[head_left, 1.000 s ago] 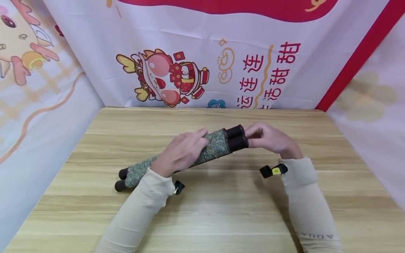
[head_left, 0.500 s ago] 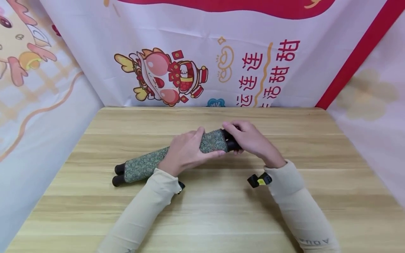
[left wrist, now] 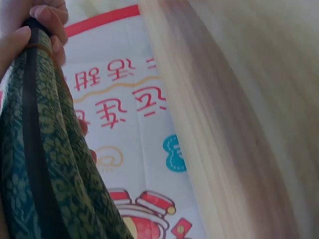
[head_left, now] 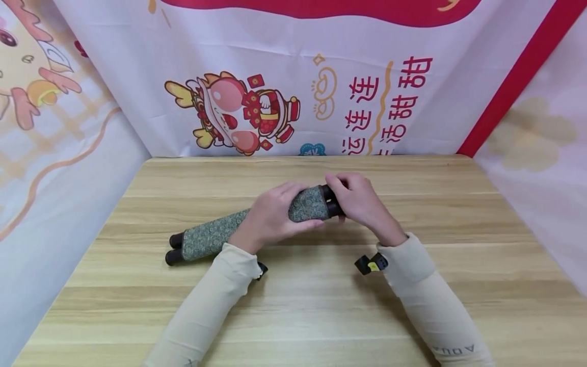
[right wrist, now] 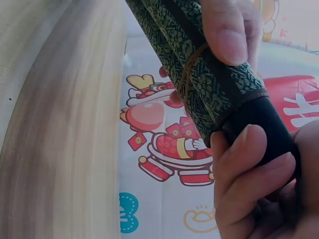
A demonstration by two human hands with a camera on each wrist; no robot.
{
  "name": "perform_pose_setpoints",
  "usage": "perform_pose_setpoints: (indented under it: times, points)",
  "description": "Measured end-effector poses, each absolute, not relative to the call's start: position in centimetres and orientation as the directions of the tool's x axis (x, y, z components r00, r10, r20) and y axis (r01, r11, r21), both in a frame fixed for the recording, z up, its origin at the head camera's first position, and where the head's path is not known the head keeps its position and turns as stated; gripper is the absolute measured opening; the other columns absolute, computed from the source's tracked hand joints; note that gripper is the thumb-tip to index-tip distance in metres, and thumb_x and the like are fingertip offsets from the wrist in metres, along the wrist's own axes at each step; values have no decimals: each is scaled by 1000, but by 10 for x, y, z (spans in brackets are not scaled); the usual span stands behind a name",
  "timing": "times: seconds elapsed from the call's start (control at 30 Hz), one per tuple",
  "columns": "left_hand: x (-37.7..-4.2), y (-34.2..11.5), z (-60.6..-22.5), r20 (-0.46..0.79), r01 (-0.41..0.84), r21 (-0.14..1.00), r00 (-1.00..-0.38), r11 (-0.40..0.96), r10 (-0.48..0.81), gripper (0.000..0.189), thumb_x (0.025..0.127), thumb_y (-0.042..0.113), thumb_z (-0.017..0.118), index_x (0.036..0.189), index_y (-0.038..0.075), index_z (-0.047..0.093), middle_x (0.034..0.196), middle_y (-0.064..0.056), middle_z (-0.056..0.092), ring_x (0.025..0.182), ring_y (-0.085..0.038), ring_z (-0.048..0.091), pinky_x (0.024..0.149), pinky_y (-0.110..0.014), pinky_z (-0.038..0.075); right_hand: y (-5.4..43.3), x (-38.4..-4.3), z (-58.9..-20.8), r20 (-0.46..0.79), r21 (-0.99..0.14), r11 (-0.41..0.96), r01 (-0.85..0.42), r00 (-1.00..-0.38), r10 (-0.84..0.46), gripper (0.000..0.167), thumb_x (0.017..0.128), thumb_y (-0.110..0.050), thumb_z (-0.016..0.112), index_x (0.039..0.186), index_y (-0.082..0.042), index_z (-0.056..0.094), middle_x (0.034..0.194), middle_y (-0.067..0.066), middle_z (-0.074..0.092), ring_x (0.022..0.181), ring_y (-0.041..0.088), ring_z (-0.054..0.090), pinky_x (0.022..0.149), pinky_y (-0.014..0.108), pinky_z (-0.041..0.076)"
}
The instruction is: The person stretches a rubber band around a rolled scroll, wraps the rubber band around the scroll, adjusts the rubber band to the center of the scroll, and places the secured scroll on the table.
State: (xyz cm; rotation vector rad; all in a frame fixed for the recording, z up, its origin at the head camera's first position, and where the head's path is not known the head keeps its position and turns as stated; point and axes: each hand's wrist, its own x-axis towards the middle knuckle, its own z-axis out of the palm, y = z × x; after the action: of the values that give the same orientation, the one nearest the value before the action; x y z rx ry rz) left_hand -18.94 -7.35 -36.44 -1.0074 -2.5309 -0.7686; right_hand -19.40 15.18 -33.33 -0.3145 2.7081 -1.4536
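Observation:
A rolled-up scroll [head_left: 213, 235] with green patterned brocade and paired dark roller ends [head_left: 176, 248] slants over the table, its right end raised. My left hand [head_left: 270, 216] grips it right of the middle, thumb along the near side and fingers over the far side. My right hand [head_left: 362, 204] holds the dark knobs at the right end, its fingers curled round them in the right wrist view. A thin brown band [right wrist: 191, 69] circles the brocade near that end. In the left wrist view, a dark strip [left wrist: 37, 144] runs along the scroll.
The light wooden table [head_left: 298, 306] lies under both arms. Behind it hangs a white cloth [head_left: 412, 137] with red print and a cartoon figure. More printed cloth hangs at the left and right sides.
My right hand has come left from the knobs' tips and now wraps round them. My left thumb has shifted to the scroll's near side. The scroll's left end has risen slightly in the head view.

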Motion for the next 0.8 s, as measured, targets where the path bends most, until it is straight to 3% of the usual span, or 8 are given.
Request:
perform_pose_setpoints:
  times: [0.13, 0.37, 0.47, 0.6, 0.67, 0.8]
  points:
    - [-192, -77, -364, 496, 693, 346, -707, 632, 504, 72, 75, 54, 91, 127, 11, 66, 111, -5, 76, 92, -17, 72, 79, -37, 62, 151, -193, -332, 83, -839, 517, -170, -979, -188, 48, 110, -47, 46, 98, -9, 73, 85, 18, 67, 46, 27, 62, 45, 40, 56]
    - [-189, -74, -361, 453, 696, 238, -697, 678, 557, 93, 82, 70, 78, 151, 12, 55, 141, -9, 69, 124, -25, 69, 97, -47, 60, 151, -191, -330, 123, -829, 523, -200, -976, -179, 44, 110, -44, 47, 98, -12, 73, 84, 16, 67, 47, 30, 61, 47, 47, 57]
    - [-191, -76, -358, 423, 683, 261, -716, 682, 555, 84, 83, 65, 80, 145, 13, 60, 132, -6, 73, 112, -22, 72, 92, -45, 61, 156, -193, -328, 125, -833, 519, -191, -979, -160, 47, 109, -49, 46, 101, -11, 74, 86, 17, 67, 47, 30, 62, 47, 45, 57]
    - [-194, -84, -355, 365, 621, 249, -771, 743, 522, 75, 76, 61, 85, 133, 17, 65, 112, -1, 77, 91, -17, 71, 77, -41, 60, 164, -196, -326, 115, -846, 509, -158, -987, -114, 49, 109, -51, 47, 106, -11, 74, 90, 17, 66, 48, 28, 61, 46, 40, 56]
    - [-193, -86, -354, 345, 605, 230, -783, 762, 517, 81, 74, 65, 84, 136, 17, 64, 117, -1, 76, 96, -19, 72, 79, -43, 60, 166, -195, -324, 116, -850, 505, -152, -988, -102, 47, 109, -49, 46, 109, -11, 74, 90, 18, 65, 48, 28, 60, 46, 40, 56]
    - [-189, -79, -356, 366, 625, 253, -769, 739, 524, 98, 78, 74, 78, 151, 14, 53, 141, -7, 68, 123, -24, 68, 96, -50, 59, 164, -191, -321, 138, -846, 502, -181, -983, -122, 46, 109, -48, 46, 109, -12, 74, 89, 18, 66, 47, 30, 60, 45, 42, 55]
